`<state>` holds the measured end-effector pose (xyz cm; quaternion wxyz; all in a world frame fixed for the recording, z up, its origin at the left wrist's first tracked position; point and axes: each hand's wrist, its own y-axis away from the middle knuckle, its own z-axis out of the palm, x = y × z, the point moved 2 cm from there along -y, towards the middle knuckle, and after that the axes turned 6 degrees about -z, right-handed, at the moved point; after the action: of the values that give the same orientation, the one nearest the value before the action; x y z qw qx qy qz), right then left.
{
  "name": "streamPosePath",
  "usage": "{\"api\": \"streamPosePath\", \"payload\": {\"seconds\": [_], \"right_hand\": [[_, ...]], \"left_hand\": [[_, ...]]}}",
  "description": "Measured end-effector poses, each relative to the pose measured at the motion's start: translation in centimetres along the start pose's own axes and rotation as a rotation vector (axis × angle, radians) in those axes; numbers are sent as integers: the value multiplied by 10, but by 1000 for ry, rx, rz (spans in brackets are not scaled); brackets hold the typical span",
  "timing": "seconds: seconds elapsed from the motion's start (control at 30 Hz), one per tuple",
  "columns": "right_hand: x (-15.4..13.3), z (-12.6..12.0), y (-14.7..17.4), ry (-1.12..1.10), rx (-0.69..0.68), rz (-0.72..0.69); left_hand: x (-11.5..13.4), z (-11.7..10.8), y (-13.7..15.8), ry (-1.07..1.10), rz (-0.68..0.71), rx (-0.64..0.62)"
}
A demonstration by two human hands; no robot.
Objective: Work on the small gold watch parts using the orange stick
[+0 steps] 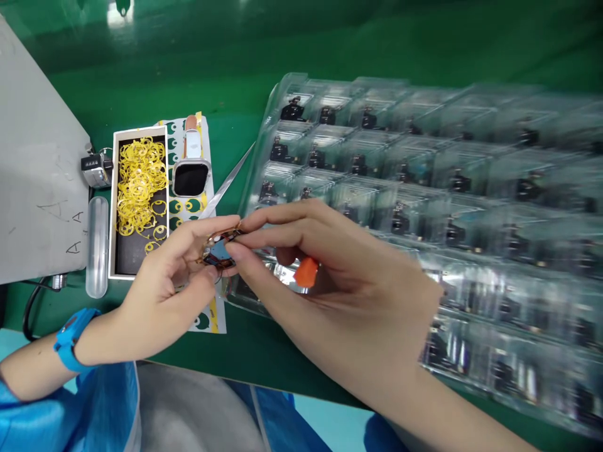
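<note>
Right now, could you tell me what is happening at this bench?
A person holds a small electronic part between the fingertips of both hands: left hand, right hand. An orange-tipped tool sits tucked in the right palm. On the green mat, a clear tray of similar parts lies to the right; a box of yellow rings and a smartwatch lie to the left.

Pretty standard bench setup here: a green mat-covered table filling most of the view, with bright overhead light glaring off its far edge. There's a grey panel with some pencilled letter marks sitting along the left side, and pale blue floor peeking out below the table's near edge.
</note>
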<state>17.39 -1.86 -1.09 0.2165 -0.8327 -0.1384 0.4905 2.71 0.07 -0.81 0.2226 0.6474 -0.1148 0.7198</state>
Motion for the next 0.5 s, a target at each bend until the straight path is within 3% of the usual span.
{"api": "streamPosePath", "payload": {"seconds": [0.5], "right_hand": [[-2, -3, -3, 22, -73, 28]], "left_hand": [[3, -1, -1, 11, -35, 6]]}}
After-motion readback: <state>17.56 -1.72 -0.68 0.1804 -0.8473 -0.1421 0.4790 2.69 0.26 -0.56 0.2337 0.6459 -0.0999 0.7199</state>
